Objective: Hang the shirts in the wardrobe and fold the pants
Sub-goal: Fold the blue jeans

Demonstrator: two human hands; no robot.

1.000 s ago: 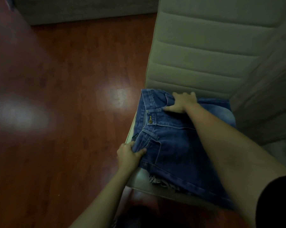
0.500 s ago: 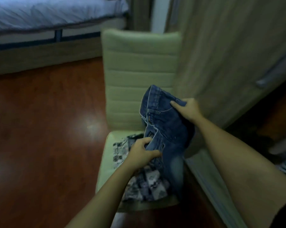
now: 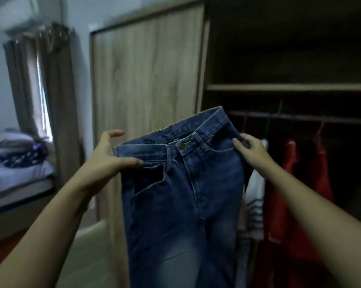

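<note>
Up off the chair seat: lying flat there a second ago, bunched in both hands half a second ago, now lifting the jeans [image 3: 183,194] into the air before the wardrobe [image 3: 146,80], at the edge of its open, dark side.

Pinching the near corner of the waistband with the left hand [image 3: 104,163], thumb laid across the front by the pocket, fingers stretched out behind and above. Gripping the opposite end with the right hand [image 3: 252,152], fingers curled round the denim edge.

Showing fly and brass button to the camera. Hanging with the long axis near vertical, waistband on top and tilted, higher toward the right hand. Dropping both legs together out of the bottom of the view, hems unseen.

Behind, on the rail [image 3: 300,117], a red shirt [image 3: 296,194] and a striped shirt [image 3: 255,194] already hung; at far left, a bed [image 3: 19,173].

Judged as the opening of the fold: shaken out and squared, not yet doubled. Likely next, bringing the hands together to lay leg on leg, then seeking a flat surface.
</note>
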